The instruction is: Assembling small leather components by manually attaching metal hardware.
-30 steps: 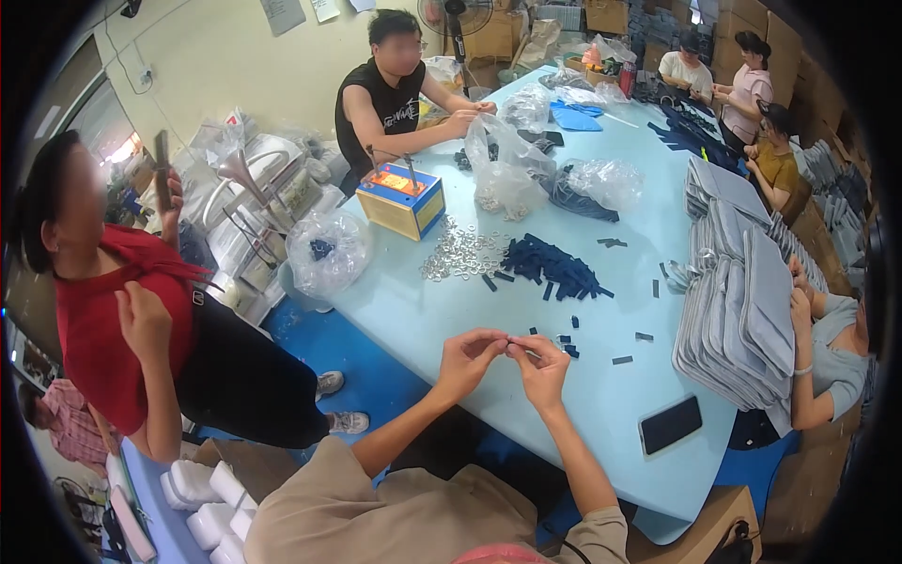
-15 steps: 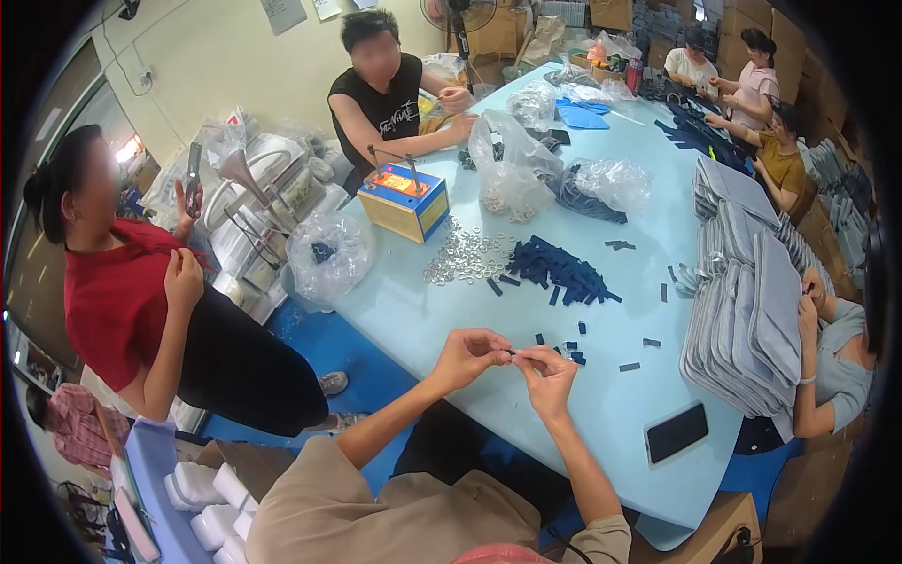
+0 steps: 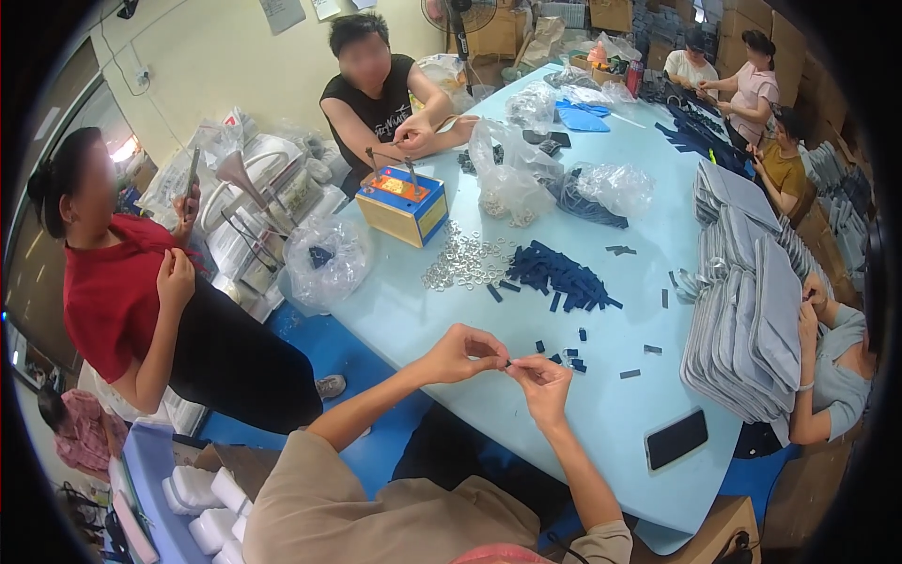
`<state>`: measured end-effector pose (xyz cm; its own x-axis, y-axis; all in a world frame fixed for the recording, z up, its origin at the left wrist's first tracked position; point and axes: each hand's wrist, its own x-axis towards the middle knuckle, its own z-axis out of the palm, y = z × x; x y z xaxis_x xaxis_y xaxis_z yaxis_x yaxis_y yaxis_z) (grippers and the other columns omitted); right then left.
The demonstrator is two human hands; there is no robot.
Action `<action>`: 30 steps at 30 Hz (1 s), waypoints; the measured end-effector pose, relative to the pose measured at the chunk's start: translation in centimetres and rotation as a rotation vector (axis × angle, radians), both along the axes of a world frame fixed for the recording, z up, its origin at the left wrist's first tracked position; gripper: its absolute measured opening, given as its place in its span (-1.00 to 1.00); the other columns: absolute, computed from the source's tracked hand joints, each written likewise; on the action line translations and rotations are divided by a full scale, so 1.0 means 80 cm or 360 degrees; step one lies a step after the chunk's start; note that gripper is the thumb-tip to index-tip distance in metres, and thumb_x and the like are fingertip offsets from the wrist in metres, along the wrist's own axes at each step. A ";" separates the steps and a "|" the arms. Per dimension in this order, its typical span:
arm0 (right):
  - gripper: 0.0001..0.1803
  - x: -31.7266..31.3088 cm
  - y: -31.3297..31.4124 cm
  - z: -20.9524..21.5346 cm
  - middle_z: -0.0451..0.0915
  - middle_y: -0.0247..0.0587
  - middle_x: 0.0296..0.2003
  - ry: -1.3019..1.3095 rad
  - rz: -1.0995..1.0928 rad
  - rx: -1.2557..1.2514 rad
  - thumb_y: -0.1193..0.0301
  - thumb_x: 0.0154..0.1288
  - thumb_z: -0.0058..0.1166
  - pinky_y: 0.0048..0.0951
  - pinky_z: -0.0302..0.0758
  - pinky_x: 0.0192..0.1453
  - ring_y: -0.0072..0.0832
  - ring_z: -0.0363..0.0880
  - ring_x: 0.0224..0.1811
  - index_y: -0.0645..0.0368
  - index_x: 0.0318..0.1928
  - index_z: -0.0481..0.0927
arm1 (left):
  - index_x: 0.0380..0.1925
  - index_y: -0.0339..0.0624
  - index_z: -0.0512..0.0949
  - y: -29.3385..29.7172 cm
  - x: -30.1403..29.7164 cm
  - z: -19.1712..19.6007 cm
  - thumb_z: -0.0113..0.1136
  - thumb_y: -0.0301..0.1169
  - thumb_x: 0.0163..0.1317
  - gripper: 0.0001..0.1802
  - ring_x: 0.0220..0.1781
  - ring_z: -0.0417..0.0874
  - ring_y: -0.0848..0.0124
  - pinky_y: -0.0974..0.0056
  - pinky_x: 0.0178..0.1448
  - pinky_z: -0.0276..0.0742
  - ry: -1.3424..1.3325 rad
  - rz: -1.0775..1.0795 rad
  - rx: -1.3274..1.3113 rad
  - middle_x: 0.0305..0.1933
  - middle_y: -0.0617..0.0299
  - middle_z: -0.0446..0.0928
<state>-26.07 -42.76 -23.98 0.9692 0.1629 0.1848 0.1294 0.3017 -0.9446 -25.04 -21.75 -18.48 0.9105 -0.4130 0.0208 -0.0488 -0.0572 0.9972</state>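
Over the near edge of the light-blue table point(image 3: 611, 451), my left hand point(image 3: 472, 352) and my right hand point(image 3: 545, 387) meet fingertip to fingertip. Both pinch a small dark fabric strip point(image 3: 508, 364); whether a ring is on it is hidden by the fingers. Just right of my hands lie several small folded dark tabs point(image 3: 577, 366), some with a bit of metal showing. Farther in is a heap of navy strips point(image 3: 562, 275), and to its left a spread of silvery rings point(image 3: 462, 260).
A phone point(image 3: 676, 439) lies right of my hands, near stacked grey fabric pieces point(image 3: 742, 320). Beyond the rings stands a blue-and-yellow box point(image 3: 402, 209). Clear plastic bags point(image 3: 512, 174) sit farther back. One person point(image 3: 132, 291) stands at left; others sit around the table.
My hands stay pinched on the strip and have shifted slightly. Across the table, the person in black has drawn their hands together. The standing person has turned the phone they hold.
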 end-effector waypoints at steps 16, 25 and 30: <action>-0.93 -0.002 -0.003 0.003 0.72 -0.23 -0.29 0.0058 0.0038 -0.0190 0.60 0.32 0.33 -0.52 0.65 -0.17 -0.53 0.72 -0.31 0.33 -0.20 0.73 | -0.27 -0.34 0.73 0.197 0.165 0.191 0.32 -0.67 0.20 -0.88 -0.15 0.80 0.38 0.29 0.04 0.68 -0.1386 0.0666 0.1058 -0.21 0.14 0.79; -0.96 -0.002 0.000 0.002 0.73 -0.24 -0.32 0.0091 0.0047 -0.0295 0.61 0.31 0.33 -0.53 0.62 -0.21 -0.55 0.72 -0.33 0.31 -0.25 0.73 | -0.23 -0.30 0.68 0.269 0.241 0.207 0.33 -0.56 0.16 -0.84 -0.22 0.73 0.06 0.10 -0.08 0.62 -0.1652 0.0621 0.1541 -0.29 -0.02 0.68; -0.95 -0.002 0.001 0.003 0.74 -0.24 -0.32 0.0081 0.0059 -0.0325 0.60 0.30 0.34 -0.55 0.61 -0.22 -0.55 0.72 -0.32 0.30 -0.25 0.73 | -0.24 -0.23 0.71 0.281 0.268 0.200 0.35 -0.48 0.16 -0.84 -0.18 0.71 0.09 0.07 -0.03 0.62 -0.1795 0.0512 0.1733 -0.29 0.00 0.68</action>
